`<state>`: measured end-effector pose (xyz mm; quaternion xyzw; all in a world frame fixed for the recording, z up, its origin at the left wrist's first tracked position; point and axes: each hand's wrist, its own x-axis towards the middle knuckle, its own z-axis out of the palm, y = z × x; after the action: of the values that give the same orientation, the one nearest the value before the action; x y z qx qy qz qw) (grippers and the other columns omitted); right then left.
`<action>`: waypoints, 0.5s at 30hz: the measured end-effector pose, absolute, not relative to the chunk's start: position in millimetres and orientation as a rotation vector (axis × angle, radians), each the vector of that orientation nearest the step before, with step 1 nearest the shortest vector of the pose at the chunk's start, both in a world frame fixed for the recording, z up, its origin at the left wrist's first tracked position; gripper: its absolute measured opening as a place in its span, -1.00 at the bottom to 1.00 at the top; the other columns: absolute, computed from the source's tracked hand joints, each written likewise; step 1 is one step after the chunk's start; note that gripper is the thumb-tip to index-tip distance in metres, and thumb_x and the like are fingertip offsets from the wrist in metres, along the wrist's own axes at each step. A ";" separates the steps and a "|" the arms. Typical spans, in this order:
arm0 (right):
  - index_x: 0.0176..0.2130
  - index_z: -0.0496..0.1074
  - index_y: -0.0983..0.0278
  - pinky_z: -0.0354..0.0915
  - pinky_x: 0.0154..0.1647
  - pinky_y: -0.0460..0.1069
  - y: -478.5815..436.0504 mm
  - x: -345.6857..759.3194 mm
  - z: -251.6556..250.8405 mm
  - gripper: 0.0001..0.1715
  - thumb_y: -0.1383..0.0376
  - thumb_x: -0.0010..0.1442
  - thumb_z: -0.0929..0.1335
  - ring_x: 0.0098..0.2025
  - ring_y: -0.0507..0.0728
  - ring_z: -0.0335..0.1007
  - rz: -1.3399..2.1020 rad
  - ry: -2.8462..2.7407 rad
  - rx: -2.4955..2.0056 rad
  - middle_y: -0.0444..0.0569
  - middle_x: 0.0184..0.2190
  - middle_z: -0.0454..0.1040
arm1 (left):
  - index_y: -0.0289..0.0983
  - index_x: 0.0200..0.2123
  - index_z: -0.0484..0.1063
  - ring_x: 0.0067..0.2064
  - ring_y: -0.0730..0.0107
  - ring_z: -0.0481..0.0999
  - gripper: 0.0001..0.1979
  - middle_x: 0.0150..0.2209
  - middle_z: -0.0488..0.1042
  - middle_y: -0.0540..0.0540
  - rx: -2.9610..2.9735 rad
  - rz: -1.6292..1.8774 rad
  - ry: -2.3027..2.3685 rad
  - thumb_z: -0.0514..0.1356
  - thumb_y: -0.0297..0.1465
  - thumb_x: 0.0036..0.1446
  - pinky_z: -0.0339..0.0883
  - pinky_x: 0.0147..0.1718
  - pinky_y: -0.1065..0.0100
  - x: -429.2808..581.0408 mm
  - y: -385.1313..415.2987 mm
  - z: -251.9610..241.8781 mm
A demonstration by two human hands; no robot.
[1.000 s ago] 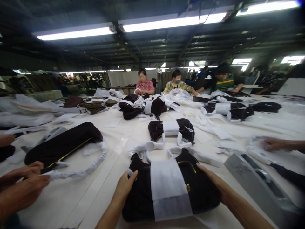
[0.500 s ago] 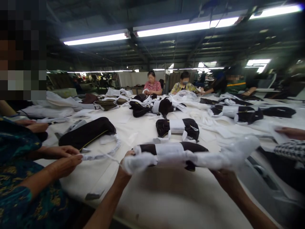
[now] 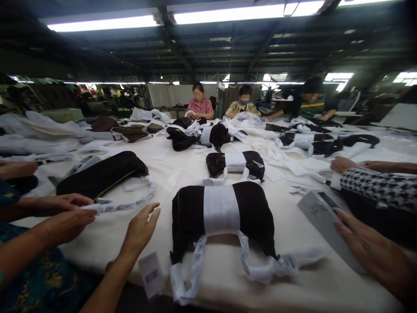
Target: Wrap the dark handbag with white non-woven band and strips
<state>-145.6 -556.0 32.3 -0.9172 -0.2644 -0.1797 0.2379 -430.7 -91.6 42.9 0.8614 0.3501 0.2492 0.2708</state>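
Observation:
A black handbag lies on the table in front of me, with a white wrap around its middle. Its strap is covered in white wrapping and hangs toward the near edge, one loose end trailing right. A small white tag is at its lower left. My left hand hovers left of the bag, fingers apart and holding nothing. To the right, my right hand has its fingers stretched out at the side of a grey slotted holder; whether it touches is hard to tell.
At left a co-worker's hands hold the wrapped strap of another black bag. A checked sleeve reaches in from the right. Beyond my bag lies a smaller wrapped one. Several bags and white sheets cover the far table; people sit behind.
The bag, held up in both my hands before, now lies flat on the table. Both hands have let go and moved apart, the right one outward to the grey holder. My view has tilted down.

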 end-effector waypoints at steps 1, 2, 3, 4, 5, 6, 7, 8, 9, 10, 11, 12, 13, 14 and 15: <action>0.11 0.17 0.39 0.01 0.14 0.21 -522.3 -158.0 44.9 -0.32 0.03 0.15 0.11 0.15 0.31 0.08 -0.534 -0.875 -2.544 0.28 0.10 0.19 | -0.34 -0.08 0.35 0.02 0.23 0.35 -0.55 -0.04 0.40 -0.17 2.373 0.746 0.871 -0.08 -0.18 0.12 0.14 0.07 0.23 -413.5 -103.9 52.9; 0.15 0.10 0.43 -0.05 0.17 0.21 -484.9 -170.6 54.9 -0.32 0.06 0.20 0.06 0.20 0.28 -0.04 -0.556 -1.047 -2.553 0.25 0.15 0.10 | -0.36 -0.05 0.33 0.07 0.25 0.29 -0.54 0.01 0.36 -0.19 2.441 0.791 0.785 -0.11 -0.19 0.15 0.08 0.10 0.24 -393.5 -117.6 60.0; 0.17 0.06 0.42 -0.09 0.17 0.24 -447.0 -181.6 61.6 -0.35 0.09 0.23 0.02 0.23 0.27 -0.13 -0.572 -1.151 -2.577 0.20 0.19 0.04 | -0.35 -0.01 0.30 0.12 0.25 0.22 -0.54 0.07 0.29 -0.19 2.527 0.794 0.723 -0.14 -0.21 0.18 0.02 0.13 0.20 -372.4 -131.1 63.4; 0.18 0.05 0.39 -0.12 0.16 0.27 -411.5 -189.4 64.8 -0.37 0.09 0.25 0.01 0.25 0.28 -0.20 -0.599 -1.209 -2.601 0.18 0.21 0.00 | -0.34 0.02 0.28 0.17 0.21 0.14 -0.54 0.12 0.23 -0.20 2.619 0.779 0.700 -0.14 -0.21 0.20 -0.05 0.15 0.11 -351.5 -142.6 62.9; 0.19 0.03 0.37 -0.15 0.16 0.29 -380.3 -193.2 64.4 -0.38 0.09 0.26 0.02 0.26 0.28 -0.26 -0.598 -1.273 -2.619 0.16 0.23 -0.05 | -0.31 0.05 0.25 0.20 0.17 0.06 -0.53 0.15 0.17 -0.20 2.700 0.757 0.699 -0.15 -0.20 0.21 -0.13 0.16 0.02 -332.1 -151.0 58.8; 0.19 0.03 0.35 -0.19 0.16 0.32 -354.8 -192.8 60.8 -0.38 0.09 0.26 0.03 0.27 0.29 -0.29 -0.587 -1.318 -2.635 0.16 0.23 -0.08 | -0.30 0.08 0.22 0.23 0.12 -0.02 -0.52 0.18 0.12 -0.20 2.765 0.709 0.717 -0.16 -0.18 0.21 -0.21 0.16 -0.07 -315.2 -155.9 51.6; 0.19 0.05 0.33 -0.22 0.15 0.34 -335.0 -188.6 54.7 -0.38 0.07 0.26 0.05 0.27 0.31 -0.31 -0.539 -1.343 -2.653 0.15 0.24 -0.08 | -0.29 0.09 0.20 0.24 0.06 -0.08 -0.50 0.20 0.08 -0.21 2.799 0.639 0.763 -0.16 -0.16 0.21 -0.27 0.13 -0.15 -301.3 -157.1 42.2; 0.18 0.07 0.31 -0.22 0.14 0.35 -320.7 -181.4 46.9 -0.39 0.06 0.26 0.05 0.26 0.31 -0.30 -0.453 -1.351 -2.666 0.15 0.23 -0.07 | -0.29 0.11 0.17 0.24 0.00 -0.11 -0.48 0.20 0.05 -0.23 2.803 0.555 0.820 -0.17 -0.13 0.21 -0.28 0.10 -0.22 -290.6 -155.4 31.7; 0.17 0.09 0.29 -0.20 0.13 0.34 -311.0 -172.3 38.4 -0.40 0.05 0.26 0.05 0.26 0.31 -0.28 -0.338 -1.340 -2.669 0.13 0.23 -0.04 | -0.28 0.12 0.16 0.24 -0.05 -0.13 -0.46 0.21 0.04 -0.24 2.784 0.472 0.877 -0.19 -0.10 0.20 -0.28 0.08 -0.26 -282.6 -151.7 21.2; 0.16 0.11 0.27 -0.15 0.13 0.33 -305.0 -162.5 30.0 -0.40 0.04 0.26 0.04 0.25 0.30 -0.24 -0.208 -1.317 -2.661 0.11 0.22 -0.01 | -0.28 0.13 0.14 0.24 -0.08 -0.12 -0.43 0.21 0.04 -0.25 2.754 0.403 0.923 -0.21 -0.08 0.20 -0.26 0.06 -0.29 -277.1 -147.1 11.8; 0.16 0.12 0.24 -0.10 0.12 0.30 -301.5 -152.9 22.6 -0.40 0.02 0.26 0.03 0.25 0.28 -0.21 -0.087 -1.289 -2.645 0.09 0.21 0.03 | -0.28 0.13 0.14 0.23 -0.10 -0.10 -0.42 0.19 0.07 -0.26 2.727 0.353 0.951 -0.23 -0.06 0.19 -0.24 0.05 -0.30 -273.2 -142.7 4.2; 0.16 0.12 0.21 -0.06 0.12 0.27 -299.6 -144.3 16.4 -0.40 0.01 0.26 0.01 0.24 0.26 -0.17 0.011 -1.261 -2.628 0.06 0.20 0.05 | -0.27 0.13 0.14 0.22 -0.11 -0.07 -0.40 0.18 0.11 -0.27 2.711 0.329 0.962 -0.25 -0.05 0.19 -0.23 0.04 -0.30 -270.4 -139.0 -1.2; 0.16 0.11 0.18 -0.03 0.11 0.25 -298.5 -137.3 11.7 -0.40 0.00 0.26 0.00 0.23 0.24 -0.14 0.080 -1.237 -2.615 0.04 0.19 0.07 | -0.27 0.12 0.16 0.21 -0.11 -0.04 -0.40 0.15 0.15 -0.28 2.709 0.330 0.967 -0.26 -0.04 0.19 -0.24 0.05 -0.29 -268.2 -136.3 -4.6; 0.16 0.10 0.17 -0.01 0.11 0.24 -297.7 -132.0 8.2 -0.40 0.00 0.26 -0.02 0.23 0.22 -0.12 0.123 -1.219 -2.611 0.02 0.19 0.08 | -0.28 0.11 0.17 0.20 -0.10 -0.01 -0.40 0.13 0.19 -0.28 2.713 0.342 0.973 -0.26 -0.04 0.19 -0.25 0.06 -0.28 -266.2 -134.5 -6.2; 0.17 0.09 0.16 0.00 0.11 0.23 -296.9 -128.4 5.6 -0.40 0.01 0.26 -0.04 0.23 0.21 -0.11 0.149 -1.204 -2.614 0.00 0.19 0.08 | -0.29 0.10 0.18 0.19 -0.09 0.01 -0.40 0.12 0.20 -0.29 2.714 0.352 0.984 -0.26 -0.05 0.19 -0.27 0.07 -0.27 -264.3 -133.2 -6.8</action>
<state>-128.4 -296.9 5.6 -0.8994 -0.4143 0.0513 0.1297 -264.3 -133.2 -6.8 0.9269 0.3360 0.1202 0.1165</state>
